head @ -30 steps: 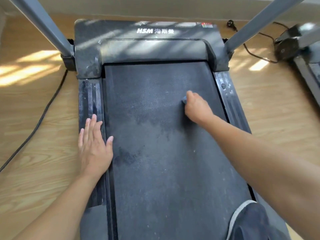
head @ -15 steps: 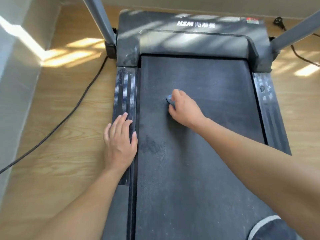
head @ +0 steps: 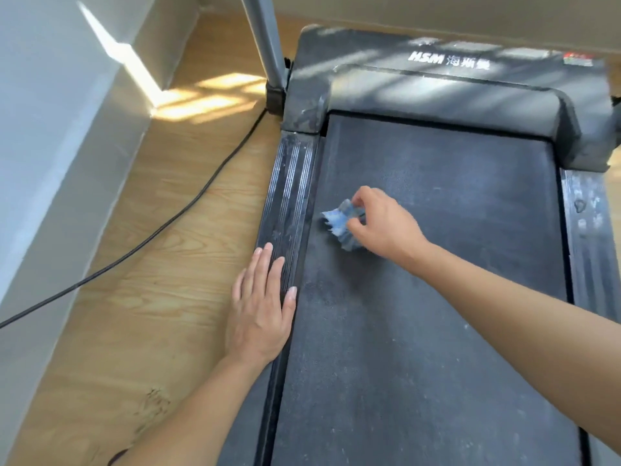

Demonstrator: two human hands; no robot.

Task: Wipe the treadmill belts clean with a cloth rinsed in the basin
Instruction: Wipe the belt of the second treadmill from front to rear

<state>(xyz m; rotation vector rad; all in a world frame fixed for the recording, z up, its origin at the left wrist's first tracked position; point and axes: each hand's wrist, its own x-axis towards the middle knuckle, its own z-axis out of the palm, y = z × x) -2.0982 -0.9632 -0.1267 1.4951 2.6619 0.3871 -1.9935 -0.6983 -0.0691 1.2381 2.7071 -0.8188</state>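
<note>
Cloth (head: 339,223): small, blue-grey, bunched. It lies on the belt (head: 437,314) close to the left edge, in the front half, not far from the motor cover (head: 437,92).

Right hand (head: 383,227): fingers and thumb curled, pinching the wad from the right, so most of the cloth pokes out toward the belt's left edge. Probably bunched so that pressure lands on a small patch, and held low for scrubbing. I cannot tell how hard it presses.

Left hand (head: 260,307): flat, palm down, fingers straight and together, holding nothing. It rests on the left rail (head: 289,183) with the thumb at the belt's edge. Likely a brace that takes body weight while the right arm reaches forward across the belt.

Belt surface: dark and textured, with a patchy grey dust film, so it looks only partly cleaned. Both the left rail and the right rail (head: 591,230) are ribbed and carry whitish scuffs. The motor cover is marked "HSM" and barred with sunlight.

Room: a grey post (head: 262,38) rises at the treadmill's front left corner. A black cable (head: 168,223) trails from there across the wood-look floor (head: 151,314) toward the left. A pale wall (head: 50,146) with a sun patch stands on the left. No basin is in view.
</note>
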